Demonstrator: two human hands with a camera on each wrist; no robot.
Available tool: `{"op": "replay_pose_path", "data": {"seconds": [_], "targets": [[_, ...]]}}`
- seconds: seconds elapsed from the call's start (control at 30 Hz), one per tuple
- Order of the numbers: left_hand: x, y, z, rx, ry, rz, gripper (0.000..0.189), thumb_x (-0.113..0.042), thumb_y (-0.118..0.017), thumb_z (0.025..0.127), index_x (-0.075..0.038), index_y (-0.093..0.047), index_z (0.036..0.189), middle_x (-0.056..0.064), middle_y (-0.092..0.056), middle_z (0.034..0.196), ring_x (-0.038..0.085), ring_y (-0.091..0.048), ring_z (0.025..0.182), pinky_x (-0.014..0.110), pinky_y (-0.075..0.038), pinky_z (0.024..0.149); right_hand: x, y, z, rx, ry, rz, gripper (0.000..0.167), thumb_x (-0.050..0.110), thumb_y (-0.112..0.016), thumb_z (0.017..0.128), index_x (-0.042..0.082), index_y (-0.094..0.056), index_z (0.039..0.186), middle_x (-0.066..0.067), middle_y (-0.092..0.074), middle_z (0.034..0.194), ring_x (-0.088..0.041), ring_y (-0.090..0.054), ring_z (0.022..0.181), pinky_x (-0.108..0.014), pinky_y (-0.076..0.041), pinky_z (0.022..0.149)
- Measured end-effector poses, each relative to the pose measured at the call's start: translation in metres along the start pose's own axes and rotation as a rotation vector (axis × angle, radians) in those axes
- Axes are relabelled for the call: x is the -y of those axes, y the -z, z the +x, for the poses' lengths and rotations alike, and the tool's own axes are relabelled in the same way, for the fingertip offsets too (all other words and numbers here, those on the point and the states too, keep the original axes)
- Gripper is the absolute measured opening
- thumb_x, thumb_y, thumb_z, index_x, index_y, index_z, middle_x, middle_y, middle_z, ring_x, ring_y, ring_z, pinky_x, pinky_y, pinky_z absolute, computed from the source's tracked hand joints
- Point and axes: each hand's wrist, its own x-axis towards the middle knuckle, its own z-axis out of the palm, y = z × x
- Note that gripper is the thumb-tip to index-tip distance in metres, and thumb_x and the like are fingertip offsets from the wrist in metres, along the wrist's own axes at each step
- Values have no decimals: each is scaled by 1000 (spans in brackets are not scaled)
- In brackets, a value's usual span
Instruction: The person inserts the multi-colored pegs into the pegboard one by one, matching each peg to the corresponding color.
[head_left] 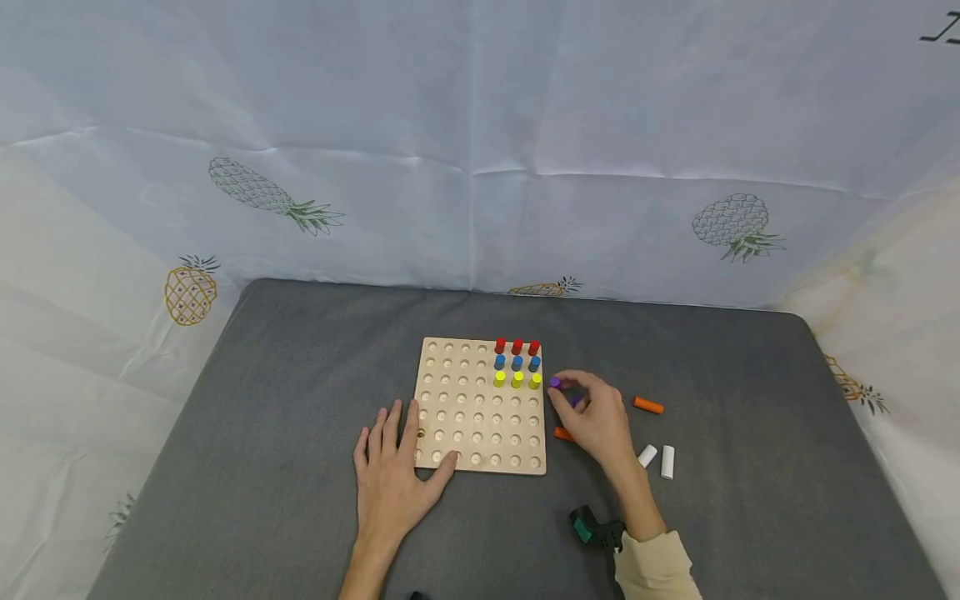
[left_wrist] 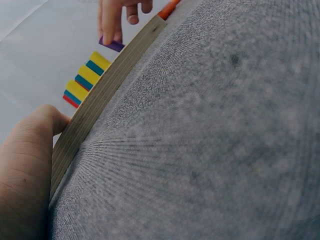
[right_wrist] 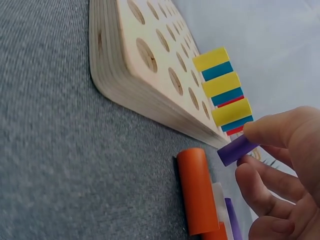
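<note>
A square wooden pegboard [head_left: 459, 408] with rows of round holes lies on the grey table. Upright in its far right corner stand three red pegs [head_left: 517, 346], three blue pegs [head_left: 517, 363] and three yellow pegs [head_left: 517, 380]. My right hand [head_left: 600, 417] pinches a purple peg [right_wrist: 236, 150] between thumb and fingers, just off the board's right edge. A second purple peg [right_wrist: 232, 218] lies beneath that hand, partly hidden. My left hand [head_left: 396, 483] rests with spread fingers at the near left corner of the board, the thumb along its front edge.
On the table right of the board lie an orange peg [right_wrist: 197, 190], partly covered by my right hand in the head view, another orange peg [head_left: 648, 405] and two white pegs [head_left: 667, 462]. A black wrist device [head_left: 596, 529] sits by my right sleeve. A pineapple-print curtain [head_left: 472, 233] hangs behind.
</note>
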Motion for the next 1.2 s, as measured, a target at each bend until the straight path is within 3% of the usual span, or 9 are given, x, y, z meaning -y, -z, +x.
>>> {"op": "replay_pose_path", "data": {"seconds": [1.2], "targets": [[0,0,0,3,4,-1,94,-63,-71,82,-11,-44,156,22,-46,156,43,-38,148,64,-21,120,26,-18,-6,58,72,159,19,15,-76,92,11,-75,111,-9,-74,97,-5,-42,42,-21,-36,39]]}}
